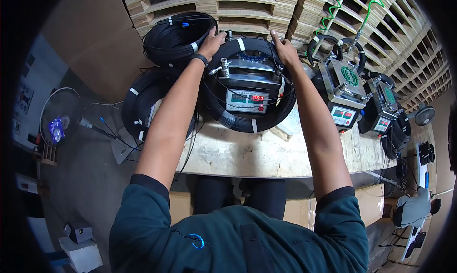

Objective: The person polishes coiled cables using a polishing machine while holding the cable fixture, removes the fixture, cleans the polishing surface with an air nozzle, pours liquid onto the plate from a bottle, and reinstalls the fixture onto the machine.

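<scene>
A large coil of black cable [254, 124], bound with white tape, stands around a metal machine [250, 89] with a lit red and green display. My left hand [213, 43], with a dark wristband, is at the coil's upper left, its fingers bent at the rim. At the upper right of the same coil is my right hand [284, 50], thumb pointing up and fingers curled over the rim. Their fingertips are partly hidden behind the coil. Another black coil [166, 39] lies just left of my left hand, and a further coil [131, 101] sits below it.
Two similar machines [350, 78] [384, 99] stand to the right on the wooden table [228, 154]. Wooden pallets [228, 4] rise behind, with green spiral hoses [328, 13]. A round fan [59, 116] is at the left. A seated person [413, 210] is at far right.
</scene>
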